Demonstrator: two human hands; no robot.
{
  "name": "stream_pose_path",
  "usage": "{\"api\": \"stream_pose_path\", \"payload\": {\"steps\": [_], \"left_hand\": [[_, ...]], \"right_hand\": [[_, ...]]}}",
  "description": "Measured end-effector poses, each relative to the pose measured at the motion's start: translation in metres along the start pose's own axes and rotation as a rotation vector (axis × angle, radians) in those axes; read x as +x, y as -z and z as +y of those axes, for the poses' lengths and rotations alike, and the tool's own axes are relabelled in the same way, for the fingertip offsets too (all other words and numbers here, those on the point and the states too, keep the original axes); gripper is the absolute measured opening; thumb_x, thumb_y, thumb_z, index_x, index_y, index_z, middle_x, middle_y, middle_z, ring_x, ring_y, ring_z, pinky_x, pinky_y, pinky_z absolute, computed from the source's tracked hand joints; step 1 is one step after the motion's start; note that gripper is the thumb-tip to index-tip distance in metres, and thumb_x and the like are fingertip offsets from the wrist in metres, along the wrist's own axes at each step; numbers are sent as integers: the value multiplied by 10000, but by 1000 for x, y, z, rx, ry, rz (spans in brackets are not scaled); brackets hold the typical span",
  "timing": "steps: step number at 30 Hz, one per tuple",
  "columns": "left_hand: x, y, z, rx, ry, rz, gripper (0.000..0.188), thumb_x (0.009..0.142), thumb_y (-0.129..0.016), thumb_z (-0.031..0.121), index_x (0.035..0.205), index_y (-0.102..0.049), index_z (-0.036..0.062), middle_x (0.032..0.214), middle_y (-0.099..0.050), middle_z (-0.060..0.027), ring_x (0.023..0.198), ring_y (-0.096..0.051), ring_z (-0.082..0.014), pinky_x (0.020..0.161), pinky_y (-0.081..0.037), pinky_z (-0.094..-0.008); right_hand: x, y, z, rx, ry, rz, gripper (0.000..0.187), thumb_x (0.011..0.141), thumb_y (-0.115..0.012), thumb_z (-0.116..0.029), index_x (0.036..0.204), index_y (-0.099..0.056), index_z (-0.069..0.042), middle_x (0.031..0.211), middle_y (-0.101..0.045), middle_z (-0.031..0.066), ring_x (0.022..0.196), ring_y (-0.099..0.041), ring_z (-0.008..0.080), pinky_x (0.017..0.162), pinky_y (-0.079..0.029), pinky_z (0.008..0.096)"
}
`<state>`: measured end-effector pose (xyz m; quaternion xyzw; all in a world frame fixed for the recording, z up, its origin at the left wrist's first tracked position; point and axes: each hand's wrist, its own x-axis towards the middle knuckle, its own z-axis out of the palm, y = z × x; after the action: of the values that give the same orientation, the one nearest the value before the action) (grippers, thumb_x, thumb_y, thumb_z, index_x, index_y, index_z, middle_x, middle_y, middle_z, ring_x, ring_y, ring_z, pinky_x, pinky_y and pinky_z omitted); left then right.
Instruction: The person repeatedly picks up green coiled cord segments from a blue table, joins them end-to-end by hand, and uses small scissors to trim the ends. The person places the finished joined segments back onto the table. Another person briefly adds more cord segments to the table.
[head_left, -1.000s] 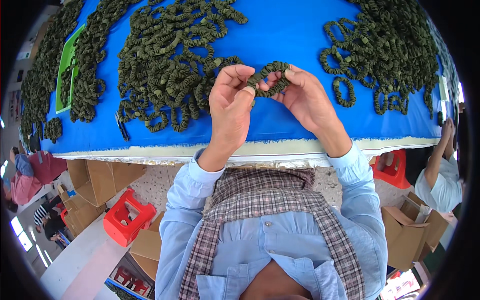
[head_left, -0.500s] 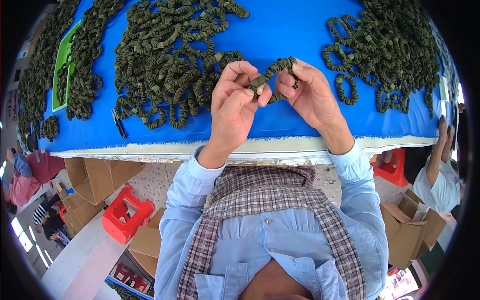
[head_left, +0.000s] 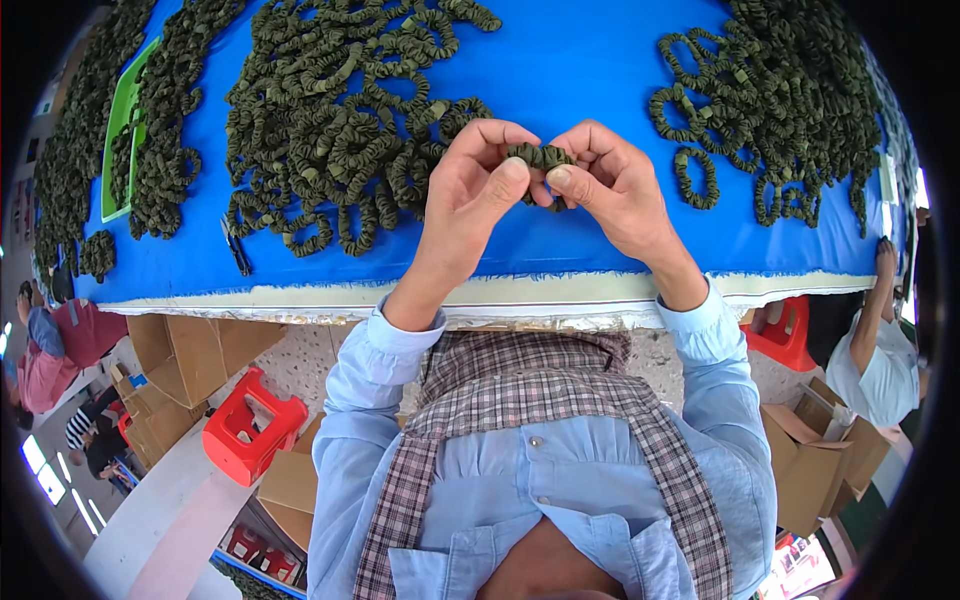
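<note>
Between my two hands is a dark green scrunchie [head_left: 541, 156], held up over the blue-covered table [head_left: 590, 60]. My left hand [head_left: 478, 185] pinches its left side, thumb in front. Closed on the right side, my right hand [head_left: 608, 185] has its thumb pressed against the gathered fabric. The lower part of the ring is partly hidden by my fingers. A big heap of like scrunchies [head_left: 340, 130] lies just beyond and left of my left hand. One loose scrunchie [head_left: 696, 178] rests to the right of my right hand, beside another heap [head_left: 800, 90].
At the left stands a green tray [head_left: 120, 130] among more scrunchies. Small dark snips [head_left: 236, 248] lie near the table's front edge. Below are a red stool [head_left: 252, 425] and cardboard boxes [head_left: 200, 355]. A co-worker [head_left: 878, 350] reaches to the table at the far right.
My hands have drawn closer together and turned the scrunchie. Its arched upper part is now bunched nearly level between my thumbs and fingers.
</note>
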<state>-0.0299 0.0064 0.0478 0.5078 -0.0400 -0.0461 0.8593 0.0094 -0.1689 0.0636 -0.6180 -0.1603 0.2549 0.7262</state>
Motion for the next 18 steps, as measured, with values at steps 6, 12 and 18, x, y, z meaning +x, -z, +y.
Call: {"api": "stream_pose_path", "payload": {"steps": [6,12,18], "left_hand": [[6,5,-1,309,-56,13,175,941,-604,123,1008,-497,3,770,-569,-34,644,-561,-90,548,-433,-206],[3,7,-9,-23,-78,192,177,1001,-502,170,890,-456,41,644,-426,26,521,-353,-48,547,-427,-238],[-6,17,4,-107,-66,203,178,1018,-460,196,930,-507,49,568,-339,60,506,-313,-46,616,-430,-310]], "right_hand": [[-1,-6,7,-59,11,57,260,909,-639,-92,1121,-527,7,825,-623,50,731,-581,83,628,-454,213],[2,1,-1,109,49,84,491,889,-663,-99,1284,-394,14,771,-604,50,647,-529,91,583,-433,229],[1,11,-9,187,18,65,377,884,-623,-85,1209,-464,22,690,-574,29,600,-492,77,551,-386,211]]}}
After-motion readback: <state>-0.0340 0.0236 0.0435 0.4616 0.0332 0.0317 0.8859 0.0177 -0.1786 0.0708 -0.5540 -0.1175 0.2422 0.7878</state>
